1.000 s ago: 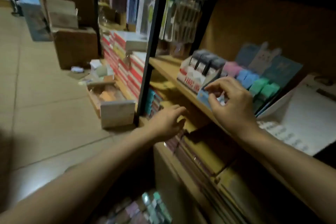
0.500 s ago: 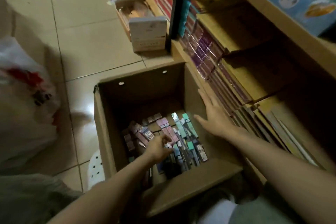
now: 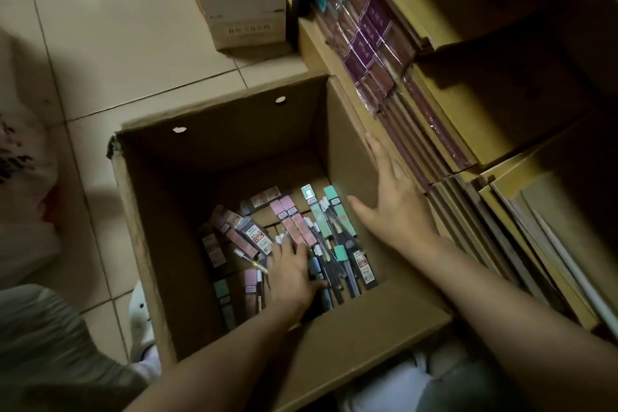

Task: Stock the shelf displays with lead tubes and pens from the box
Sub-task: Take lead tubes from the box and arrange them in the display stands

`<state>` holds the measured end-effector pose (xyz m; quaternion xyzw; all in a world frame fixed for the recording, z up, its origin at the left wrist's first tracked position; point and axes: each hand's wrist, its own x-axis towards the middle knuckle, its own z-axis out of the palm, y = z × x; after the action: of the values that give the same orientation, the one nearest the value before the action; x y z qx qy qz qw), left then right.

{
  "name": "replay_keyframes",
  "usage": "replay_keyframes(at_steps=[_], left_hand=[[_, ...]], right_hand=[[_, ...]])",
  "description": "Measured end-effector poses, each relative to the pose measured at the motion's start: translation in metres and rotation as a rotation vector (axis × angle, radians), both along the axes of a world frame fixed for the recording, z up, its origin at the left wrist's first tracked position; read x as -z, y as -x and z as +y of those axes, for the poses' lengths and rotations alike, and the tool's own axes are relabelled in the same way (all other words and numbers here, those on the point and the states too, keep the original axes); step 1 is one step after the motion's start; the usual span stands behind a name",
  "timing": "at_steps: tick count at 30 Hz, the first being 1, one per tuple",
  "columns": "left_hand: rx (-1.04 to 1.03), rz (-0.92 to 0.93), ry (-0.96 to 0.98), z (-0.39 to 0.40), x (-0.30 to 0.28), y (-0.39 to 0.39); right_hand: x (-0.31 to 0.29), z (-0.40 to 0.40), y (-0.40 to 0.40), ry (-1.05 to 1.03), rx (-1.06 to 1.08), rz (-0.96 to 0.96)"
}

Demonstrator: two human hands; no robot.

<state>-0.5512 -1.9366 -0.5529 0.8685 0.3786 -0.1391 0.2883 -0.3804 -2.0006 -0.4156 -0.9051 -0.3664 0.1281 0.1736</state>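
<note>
Matt brown cardboard box (image 3: 234,157) under my reach, glossy plastic-wrapped lead tubes (image 3: 294,224) inside, smooth glazed floor tiles (image 3: 110,43), shiny cellophane-wrapped packs (image 3: 368,43) on the shelf.

The open box (image 3: 254,130) sits on the floor (image 3: 110,43) left of the shelves (image 3: 501,84), with lead tubes (image 3: 294,224) piled inside.

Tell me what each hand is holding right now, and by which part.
Left hand is down among the lead tubes in the box; whether it grips one cannot be told. Right hand holds nothing, fingers straight.
</note>
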Motion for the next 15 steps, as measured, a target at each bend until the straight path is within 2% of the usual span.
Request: replay_keyframes(at_steps=[3,7,10,11,13,14,15], left_hand=[[-0.092,-0.040,0.062,0.003,-0.002,-0.003],[-0.362,-0.224,0.340,0.016,-0.017,-0.004],[-0.445,-0.323,0.461,0.024,-0.030,-0.002],[-0.480,-0.352,0.504,0.025,-0.034,-0.001],[-0.562,-0.411,0.559,0.028,-0.041,-0.001],[-0.605,-0.437,0.549,0.030,-0.045,-0.001],[-0.656,-0.463,0.535,0.033,-0.046,0.000]], right_hand=[[0.001,0.000,-0.001,-0.005,0.002,0.002],[-0.004,0.002,0.001,0.021,-0.014,0.009],[-0.010,0.004,0.006,0.062,0.041,0.059],[-0.012,0.004,0.009,0.093,0.043,-0.022],[-0.019,0.010,0.024,0.094,-0.076,-0.302],[-0.020,0.015,0.034,0.031,-0.172,-0.389],[-0.015,0.021,0.046,-0.021,-0.245,-0.396]])
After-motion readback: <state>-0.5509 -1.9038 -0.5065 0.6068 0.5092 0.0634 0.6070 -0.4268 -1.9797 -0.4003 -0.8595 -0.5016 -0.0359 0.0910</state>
